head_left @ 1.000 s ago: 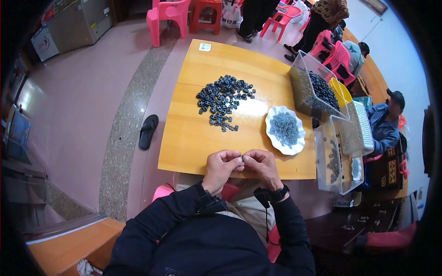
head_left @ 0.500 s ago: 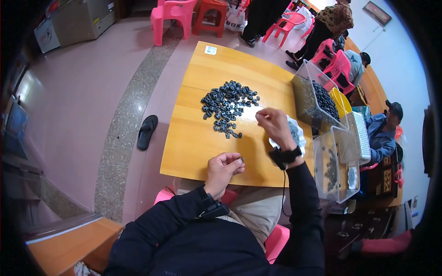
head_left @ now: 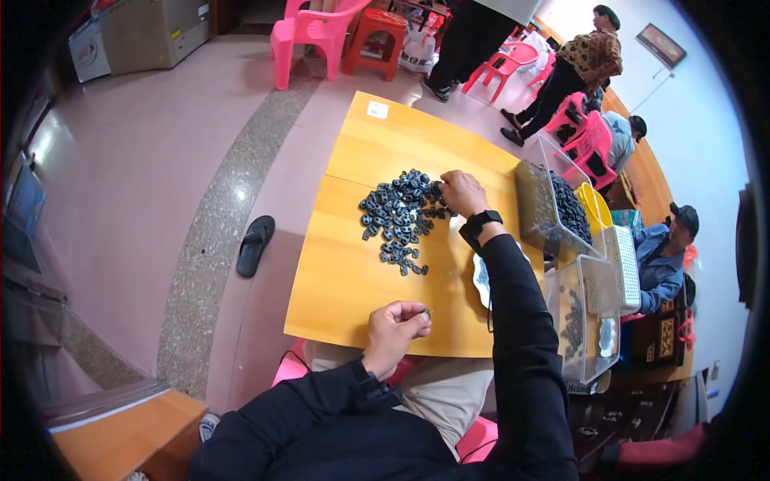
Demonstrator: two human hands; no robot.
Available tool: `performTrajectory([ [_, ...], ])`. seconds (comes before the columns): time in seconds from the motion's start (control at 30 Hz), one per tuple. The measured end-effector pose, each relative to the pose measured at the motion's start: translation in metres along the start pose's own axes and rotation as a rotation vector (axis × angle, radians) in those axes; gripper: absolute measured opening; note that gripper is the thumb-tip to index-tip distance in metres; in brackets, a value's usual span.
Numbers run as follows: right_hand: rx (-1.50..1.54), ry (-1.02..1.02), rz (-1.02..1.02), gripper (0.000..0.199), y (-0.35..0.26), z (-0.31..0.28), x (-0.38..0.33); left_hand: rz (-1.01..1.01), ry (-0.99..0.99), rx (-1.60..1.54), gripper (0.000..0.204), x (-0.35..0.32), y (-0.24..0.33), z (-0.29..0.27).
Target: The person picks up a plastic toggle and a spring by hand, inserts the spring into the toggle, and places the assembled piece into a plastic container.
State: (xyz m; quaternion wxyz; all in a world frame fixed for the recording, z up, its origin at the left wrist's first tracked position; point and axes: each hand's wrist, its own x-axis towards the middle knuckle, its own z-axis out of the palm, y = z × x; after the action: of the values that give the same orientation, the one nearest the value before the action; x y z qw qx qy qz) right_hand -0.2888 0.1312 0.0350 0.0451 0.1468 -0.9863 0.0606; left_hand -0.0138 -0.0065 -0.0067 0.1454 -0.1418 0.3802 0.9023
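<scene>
A loose pile of small black parts with holes [head_left: 395, 210] lies on the wooden table [head_left: 341, 272]. My left hand [head_left: 395, 330], near the table's front edge, pinches a small dark part [head_left: 426, 313] between thumb and fingertips. My right hand [head_left: 464, 193] is at the pile's right edge, its fingers bent down onto the parts. What its fingertips hold, if anything, is hidden. Beneath my right forearm a white scalloped dish [head_left: 481, 280] shows only in part.
Right of the table stand a clear bin of black parts [head_left: 571, 204], a second clear bin [head_left: 573, 321], a white perforated basket [head_left: 624, 260] and a yellow container [head_left: 595, 210]. A seated person [head_left: 664, 252] is beyond them. Pink chairs [head_left: 321, 36] and a slipper [head_left: 256, 246] are on the floor.
My right hand has moved from above the white dish, away from me, to the pile's right edge. The left hand keeps its pinch. The whole view has shifted slightly.
</scene>
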Motion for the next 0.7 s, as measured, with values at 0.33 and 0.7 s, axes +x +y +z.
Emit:
performTrajectory([
  [0.33,0.115,-0.039,0.072,0.02,-0.004,0.001,0.003,-0.014,0.002,-0.012,0.017,0.001,0.002,0.001],
  [0.7,0.917,0.065,-0.034,0.023,-0.015,-0.033,-0.074,0.038,0.008,0.007,0.014,0.002,0.004,0.001],
])
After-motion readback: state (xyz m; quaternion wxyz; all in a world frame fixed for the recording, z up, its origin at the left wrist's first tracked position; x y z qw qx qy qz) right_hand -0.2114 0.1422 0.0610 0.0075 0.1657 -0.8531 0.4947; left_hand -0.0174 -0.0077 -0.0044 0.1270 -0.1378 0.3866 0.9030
